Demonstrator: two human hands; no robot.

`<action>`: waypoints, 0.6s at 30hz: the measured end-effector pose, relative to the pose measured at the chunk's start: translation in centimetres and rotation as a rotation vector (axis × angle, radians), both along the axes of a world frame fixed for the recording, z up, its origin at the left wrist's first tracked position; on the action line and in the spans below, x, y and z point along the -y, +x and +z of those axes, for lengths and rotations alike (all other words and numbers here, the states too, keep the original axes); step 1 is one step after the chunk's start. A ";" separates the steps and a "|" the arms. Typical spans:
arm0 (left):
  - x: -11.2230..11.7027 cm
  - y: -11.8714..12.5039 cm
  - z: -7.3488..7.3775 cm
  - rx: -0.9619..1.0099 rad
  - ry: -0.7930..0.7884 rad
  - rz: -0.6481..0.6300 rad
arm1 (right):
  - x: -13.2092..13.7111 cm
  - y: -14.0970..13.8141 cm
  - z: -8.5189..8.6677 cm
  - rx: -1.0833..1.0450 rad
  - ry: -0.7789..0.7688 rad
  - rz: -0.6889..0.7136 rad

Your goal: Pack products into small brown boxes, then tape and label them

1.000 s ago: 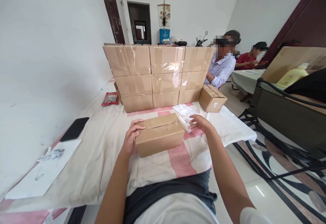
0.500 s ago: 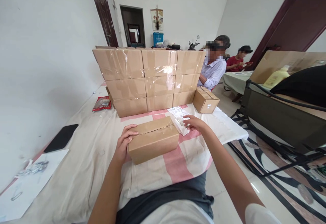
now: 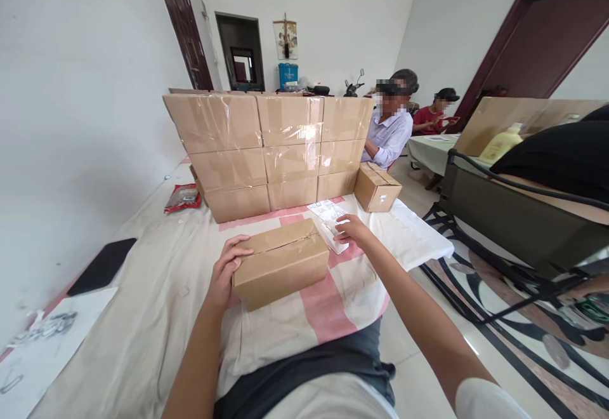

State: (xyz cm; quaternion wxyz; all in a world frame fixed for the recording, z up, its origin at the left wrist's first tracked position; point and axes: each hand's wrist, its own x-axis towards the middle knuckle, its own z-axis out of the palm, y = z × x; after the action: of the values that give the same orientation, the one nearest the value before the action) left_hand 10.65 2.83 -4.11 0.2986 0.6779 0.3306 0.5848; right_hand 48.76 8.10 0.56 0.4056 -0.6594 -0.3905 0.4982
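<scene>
A closed, taped brown cardboard box point(image 3: 280, 263) lies on the cloth-covered table point(image 3: 157, 305) in front of me. My left hand point(image 3: 227, 270) grips its left end, fingers curled over the top edge. My right hand point(image 3: 353, 228) rests to the right of the box, fingers bent down onto a small stack of white printed labels point(image 3: 327, 216). Whether the fingers pinch a label is hidden.
A wall of stacked, taped boxes point(image 3: 269, 146) stands behind, with one loose box point(image 3: 377, 187) at its right. A red packet point(image 3: 181, 197), black phone point(image 3: 102, 265) and white sheet with metal clips point(image 3: 42, 336) lie left. Two other people sit at the back right.
The view has swung slightly right, so everything slid left in the picture. Both hands keep their places on the box and the labels.
</scene>
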 end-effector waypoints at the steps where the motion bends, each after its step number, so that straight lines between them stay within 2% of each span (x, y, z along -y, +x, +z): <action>1: 0.0 0.0 0.0 -0.004 0.005 0.003 | 0.1 -0.1 -0.1 0.003 0.002 -0.012; 8: -0.1 -0.2 -0.1 -0.027 0.014 0.004 | 0.2 0.3 -1.0 -0.012 0.002 -0.058; 18: 0.1 0.1 0.0 0.011 -0.012 -0.001 | 0.6 0.2 -1.8 -0.116 0.113 -0.098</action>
State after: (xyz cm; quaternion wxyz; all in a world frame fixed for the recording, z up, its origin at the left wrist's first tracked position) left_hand 10.70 2.77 -4.11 0.3047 0.6732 0.3321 0.5863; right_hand 48.95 7.50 -1.26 0.4877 -0.6239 -0.3611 0.4924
